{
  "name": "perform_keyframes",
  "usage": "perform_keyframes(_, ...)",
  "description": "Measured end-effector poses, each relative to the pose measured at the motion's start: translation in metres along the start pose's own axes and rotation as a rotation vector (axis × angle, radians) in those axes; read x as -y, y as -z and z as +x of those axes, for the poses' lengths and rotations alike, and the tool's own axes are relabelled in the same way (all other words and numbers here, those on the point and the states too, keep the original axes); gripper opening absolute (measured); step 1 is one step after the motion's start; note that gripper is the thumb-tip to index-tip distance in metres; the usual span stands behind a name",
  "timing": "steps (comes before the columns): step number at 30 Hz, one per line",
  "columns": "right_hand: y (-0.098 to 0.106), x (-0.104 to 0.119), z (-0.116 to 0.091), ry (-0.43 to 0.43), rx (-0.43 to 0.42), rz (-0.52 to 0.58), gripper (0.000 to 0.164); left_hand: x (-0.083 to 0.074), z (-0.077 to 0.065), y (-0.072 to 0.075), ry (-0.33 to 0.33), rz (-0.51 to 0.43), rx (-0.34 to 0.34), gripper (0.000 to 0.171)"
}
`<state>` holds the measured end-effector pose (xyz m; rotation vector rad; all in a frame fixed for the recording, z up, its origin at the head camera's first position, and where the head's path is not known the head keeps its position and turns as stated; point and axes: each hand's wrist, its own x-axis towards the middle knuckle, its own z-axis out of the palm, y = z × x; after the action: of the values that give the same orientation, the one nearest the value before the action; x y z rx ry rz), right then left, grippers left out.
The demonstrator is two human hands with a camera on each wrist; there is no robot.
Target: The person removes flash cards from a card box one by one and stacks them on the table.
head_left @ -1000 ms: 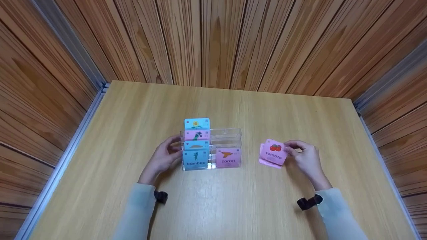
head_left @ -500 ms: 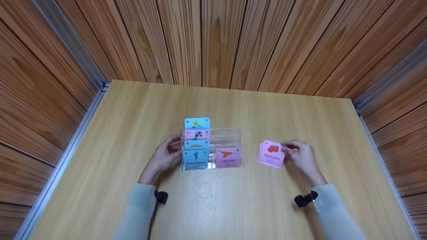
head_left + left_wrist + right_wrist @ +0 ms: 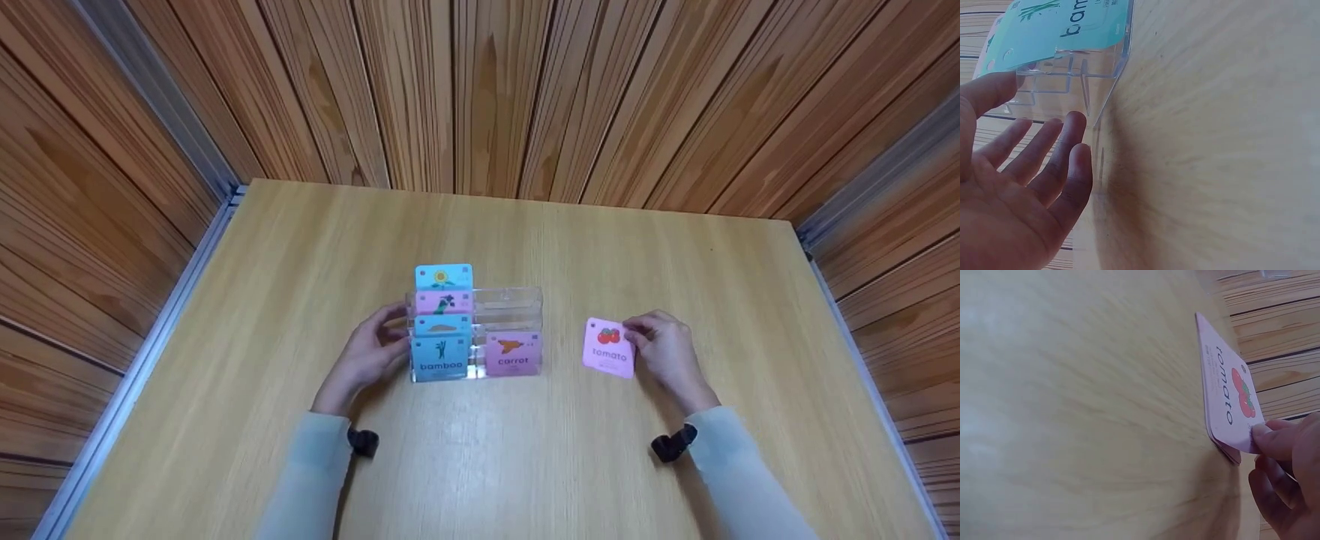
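Note:
A clear card holder [image 3: 508, 300] stands left of the table's middle, with a blue bamboo card [image 3: 440, 358] and a pink carrot card [image 3: 513, 354] in its front row. My left hand [image 3: 369, 352] rests at the holder's left side. Its loosely bent fingers [image 3: 1057, 157] lie along the clear wall and the thumb is near the bamboo card's edge. To the right, my right hand [image 3: 666, 351] pinches the top right corner of a pink tomato card [image 3: 609, 352] between thumb and fingers. In the right wrist view, another pink card [image 3: 1229, 453] lies beneath it, mostly covered.
Behind the bamboo card, the holder's left column bears a blue card [image 3: 442, 325], a pink card [image 3: 443, 302] and a sunflower card [image 3: 444, 276]. The wooden table [image 3: 465, 465] meets wood-panelled walls [image 3: 487, 97] at the back and sides.
My right hand has moved slightly left with the tomato card, which now lines up over the other pink card and hides it in the head view. My left hand and the holder keep their place.

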<state>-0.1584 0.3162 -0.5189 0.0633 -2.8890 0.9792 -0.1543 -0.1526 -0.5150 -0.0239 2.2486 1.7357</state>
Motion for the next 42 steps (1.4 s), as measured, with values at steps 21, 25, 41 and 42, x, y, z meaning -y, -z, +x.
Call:
perform_keyframes(21,-0.0063,0.0011,0.0034,-0.004,-0.003,-0.094,0.018,-0.0002,0.0013,-0.0013,-0.018,-0.002,-0.008,0.056)
perform_keyframes(25,-0.007,-0.0001,0.0033,-0.005,-0.001,-0.075,0.017,0.0002,0.0008,-0.0009,-0.016,-0.002,-0.009,0.055)
perform_keyframes(41,-0.0018,0.0064,-0.0015,-0.07,0.022,0.047,0.026,0.0005,0.0007,0.0004,-0.008,-0.012,0.006,0.057)
perform_keyframes(42,-0.0012,0.0079,-0.0017,-0.067,0.019,0.058,0.026,0.0003,0.0009,0.0002,-0.009,-0.013,0.007,0.057)
